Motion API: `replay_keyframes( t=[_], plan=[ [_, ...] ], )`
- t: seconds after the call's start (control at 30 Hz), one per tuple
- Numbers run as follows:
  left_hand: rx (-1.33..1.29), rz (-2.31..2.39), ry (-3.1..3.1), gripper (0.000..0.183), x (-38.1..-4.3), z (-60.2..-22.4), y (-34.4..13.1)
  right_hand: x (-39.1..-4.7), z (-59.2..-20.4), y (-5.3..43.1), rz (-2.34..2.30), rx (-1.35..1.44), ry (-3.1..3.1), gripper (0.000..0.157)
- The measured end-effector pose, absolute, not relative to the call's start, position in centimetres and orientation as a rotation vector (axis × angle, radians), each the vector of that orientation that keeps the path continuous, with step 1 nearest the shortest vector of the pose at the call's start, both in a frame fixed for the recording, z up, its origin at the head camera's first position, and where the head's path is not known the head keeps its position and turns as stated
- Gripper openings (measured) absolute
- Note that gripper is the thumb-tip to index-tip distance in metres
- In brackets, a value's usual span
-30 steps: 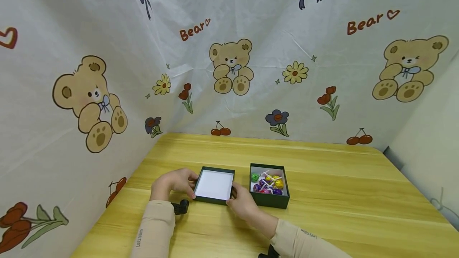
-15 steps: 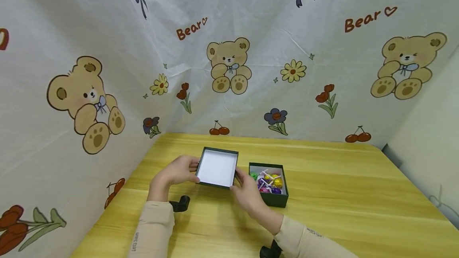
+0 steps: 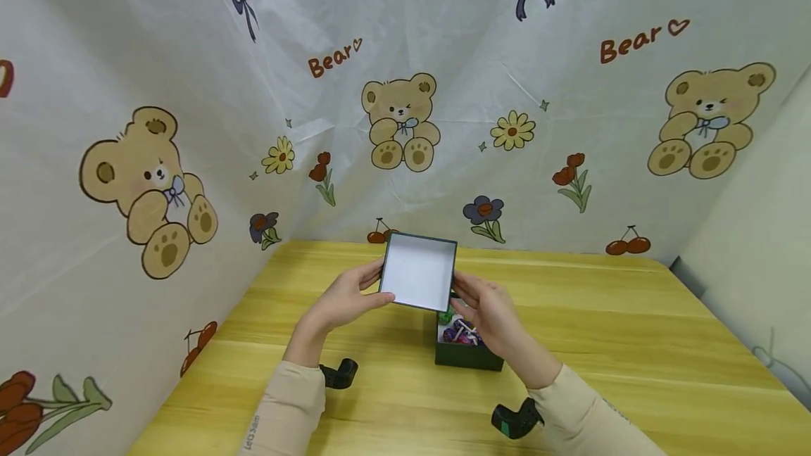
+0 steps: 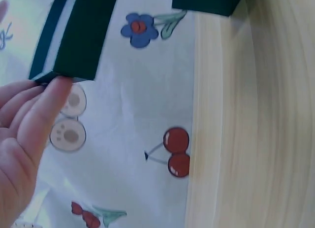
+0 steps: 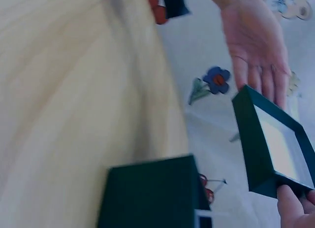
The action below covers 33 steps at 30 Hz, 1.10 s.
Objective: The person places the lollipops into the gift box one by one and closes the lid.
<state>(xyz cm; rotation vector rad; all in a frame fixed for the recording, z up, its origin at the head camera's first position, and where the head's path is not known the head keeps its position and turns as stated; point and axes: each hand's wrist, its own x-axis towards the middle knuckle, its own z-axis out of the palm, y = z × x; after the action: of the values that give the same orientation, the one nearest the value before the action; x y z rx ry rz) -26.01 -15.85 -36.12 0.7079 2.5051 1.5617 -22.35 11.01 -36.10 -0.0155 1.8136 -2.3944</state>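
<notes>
A square dark-green box lid (image 3: 418, 271) with a white inside is held up above the table by both hands, its inner side toward the head camera. At its left side my left hand (image 3: 345, 299) grips it, thumb on the near corner. My right hand (image 3: 497, 312) holds the opposite side; in the right wrist view its thumb and fingertips (image 5: 290, 208) touch the lid's edge. Behind and below the lid stands the matching green box (image 3: 469, 356), partly hidden by the lid and right hand. Wrapped lollipops (image 3: 461, 333) lie in it, several of them covered from sight.
The box stands on a yellow wood-grain table (image 3: 608, 343). A white cloth (image 3: 317, 118) printed with bears and flowers hangs behind and to the left. Black wrist mounts (image 3: 341, 374) stick out beneath the forearms.
Both hands have raised the lid off the table and carried it up and to the right, so that it overlaps the box's far left corner. The box has stayed in place.
</notes>
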Motion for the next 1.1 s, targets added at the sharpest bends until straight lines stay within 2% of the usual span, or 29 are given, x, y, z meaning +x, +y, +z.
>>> replay_keyframes(
  t=[0.1,0.33,0.43,0.8,1.1],
  plan=[
    [0.759,1.623,2.452,0.075,-25.7,-36.0,-14.9,-22.5,-35.1,12.8,-2.371,0.009,1.794,0.056],
    [0.934,1.645,2.387,0.07,-24.6,-35.6,-12.7,-22.4,-34.0,15.7,-2.3,0.112,1.851,0.088],
    [1.006,1.63,2.378,0.068,-24.3,-35.9,-11.8,-22.2,-34.2,16.6,-2.311,0.2,1.857,0.093],
    [1.158,1.593,2.341,0.066,-23.9,-36.4,-10.7,-21.5,-35.0,18.5,-2.429,0.27,1.718,0.047],
    [1.198,1.626,2.349,0.056,-24.0,-36.5,-10.4,-20.3,-34.2,19.1,-2.534,0.11,1.594,0.029]
  ],
)
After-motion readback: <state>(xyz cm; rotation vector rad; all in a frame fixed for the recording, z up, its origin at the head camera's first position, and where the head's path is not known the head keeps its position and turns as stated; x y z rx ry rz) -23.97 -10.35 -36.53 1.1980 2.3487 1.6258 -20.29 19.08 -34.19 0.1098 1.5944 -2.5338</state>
